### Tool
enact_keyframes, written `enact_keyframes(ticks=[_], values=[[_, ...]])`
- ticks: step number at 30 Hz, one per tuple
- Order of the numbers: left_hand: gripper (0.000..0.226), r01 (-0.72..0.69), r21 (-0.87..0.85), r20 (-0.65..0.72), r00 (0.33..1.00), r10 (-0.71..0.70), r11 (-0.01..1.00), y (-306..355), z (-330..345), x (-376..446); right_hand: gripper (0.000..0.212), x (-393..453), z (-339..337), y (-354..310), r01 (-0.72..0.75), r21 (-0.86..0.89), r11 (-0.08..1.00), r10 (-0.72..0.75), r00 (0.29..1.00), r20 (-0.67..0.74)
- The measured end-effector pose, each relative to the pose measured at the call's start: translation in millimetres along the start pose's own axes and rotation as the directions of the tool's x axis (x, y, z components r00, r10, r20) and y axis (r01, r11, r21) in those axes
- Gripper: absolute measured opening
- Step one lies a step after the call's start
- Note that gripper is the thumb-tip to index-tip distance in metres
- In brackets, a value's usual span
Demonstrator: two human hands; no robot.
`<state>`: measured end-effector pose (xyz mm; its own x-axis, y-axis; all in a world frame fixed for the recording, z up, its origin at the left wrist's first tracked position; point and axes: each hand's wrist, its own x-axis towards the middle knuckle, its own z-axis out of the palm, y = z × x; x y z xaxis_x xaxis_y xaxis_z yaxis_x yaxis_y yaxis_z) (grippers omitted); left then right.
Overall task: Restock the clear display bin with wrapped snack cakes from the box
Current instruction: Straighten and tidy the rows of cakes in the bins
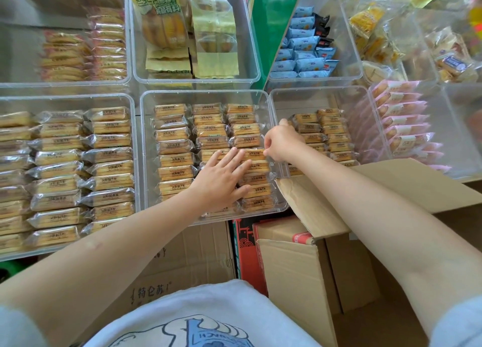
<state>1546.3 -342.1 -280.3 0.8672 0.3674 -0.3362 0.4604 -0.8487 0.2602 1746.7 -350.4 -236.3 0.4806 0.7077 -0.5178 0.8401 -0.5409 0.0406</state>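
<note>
While the left hand point(221, 176) lies flat with fingers straight and spread across the right-hand column of cakes point(254, 173) in the middle bin point(142, 148), the right hand point(280, 142) curls its fingers at the wrapper end of a cake near that column's middle, against the bin's right wall; it seems to pinch the crimped edge, though the fingertips are partly hidden. The step looks like seating and squaring one cake in an almost full row. To do it well, the flat palm should keep light, even pressure so neighbours do not pop up or slide, while the other hand tucks the wrapper tail down beside the wall and nudges the cake level with the rest, labels facing up as the others do. Pressing hard would likely crush soft cake or split a seal. The bin holds three columns, packed close, so little room is left. The box point(300, 268) stands open at lower right, its flap point(326, 203) under the right forearm; no cakes show inside from this angle. Each wrapper bears a small brown printed label, too small to read. A yellow pack point(156, 13) in the bin behind carries large Chinese lettering. A closed carton point(182, 263) below shows "特仑苏".
</note>
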Motion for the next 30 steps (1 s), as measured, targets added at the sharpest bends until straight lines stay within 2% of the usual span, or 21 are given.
enact_keyframes(ticks=[4,6,9,13,17,21,24,27,30], values=[[0.073,-0.02,-0.023,-0.007,1.0,0.02,1.0,-5,-2,1,0.02,0,1,-1,0.002,-0.014,1.0,-0.002,1.0,-0.003],[0.073,-0.024,-0.058,-0.059,0.998,0.021,0.998,-8,-3,2,0.018,1,-2,0,0.023,0.049,0.999,-0.022,0.999,-0.026],[0.078,0.028,-0.061,-0.116,0.993,-0.035,0.998,-12,-7,6,0.015,4,-7,2,0.087,0.161,0.983,-0.066,0.989,-0.13],[0.075,0.105,-0.036,-0.056,0.993,-0.106,0.994,-12,-9,13,0.013,8,-5,-2,0.061,0.058,0.996,-0.055,0.993,-0.106],[0.076,0.089,-0.013,-0.042,0.995,-0.09,0.996,-15,-9,17,0.005,13,-2,-7,0.015,0.013,1.0,-0.014,0.997,-0.075],[0.074,0.081,0.007,-0.016,0.997,-0.081,0.997,-19,-13,21,0.012,16,-3,-7,0.015,-0.004,1.0,-0.016,0.997,-0.072],[0.073,0.053,0.018,-0.03,0.998,-0.052,0.998,-22,-14,21,0.016,21,-6,-5,0.041,0.059,0.997,-0.034,0.994,-0.105],[0.067,-0.037,0.027,-0.042,0.998,0.038,0.999,-20,-11,21,0.018,25,-10,-1,0.122,0.195,0.973,-0.099,0.988,-0.121],[0.065,-0.01,0.01,-0.016,1.0,0.01,1.0,-13,-13,27,0.024,30,-10,-1,0.106,0.189,0.976,-0.085,0.989,-0.119]])
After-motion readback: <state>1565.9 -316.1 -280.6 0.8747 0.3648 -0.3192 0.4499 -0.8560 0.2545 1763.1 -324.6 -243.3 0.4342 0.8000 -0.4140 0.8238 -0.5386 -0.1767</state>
